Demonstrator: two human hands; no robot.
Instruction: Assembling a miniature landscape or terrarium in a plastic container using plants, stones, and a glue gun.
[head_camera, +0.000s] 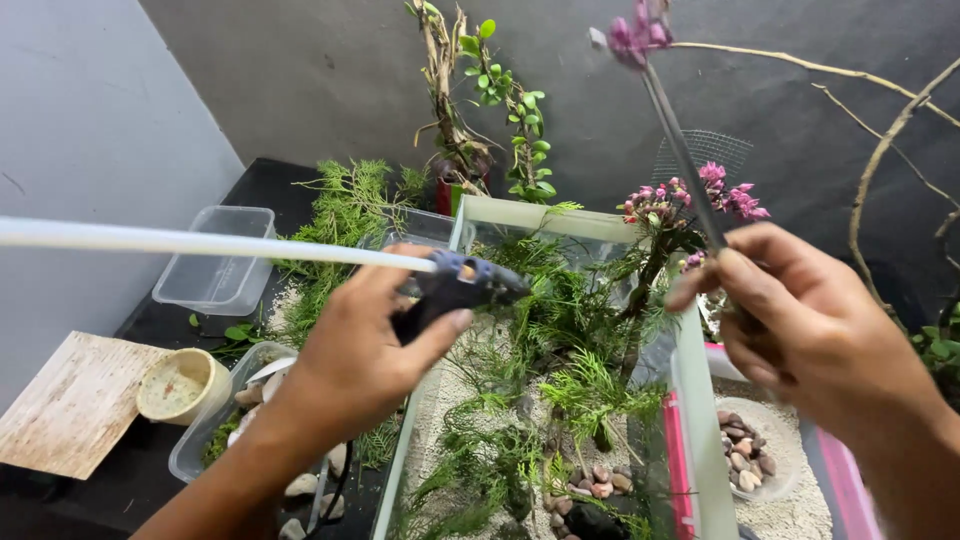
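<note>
Two hands work above the glass tank (690, 400), and both are closed on tools. Your left hand (355, 350) wraps around a dark glue gun (455, 290), fingers curled over the top and the thumb pressed against its underside; a long white glue stick (200, 243) runs out of the back of the gun toward the left edge of view. Your right hand (800, 320) pinches a pair of long metal tweezers (680, 150) between thumb and fingers, with the shaft angled up and away from you. At the far tip, the tweezers grip a small sprig of pink flowers (635, 30), held high above the tank. Below your hands, the tank holds green ferny plants (560, 380), pale sand and a few pebbles (600, 485). Beside the tank on the right sits a bowl of pebbles (745, 450). Further back, more pink blooms (715, 195) stand at the rear corner of the tank, and a clear plastic box (215, 260) lies to the left.
</note>
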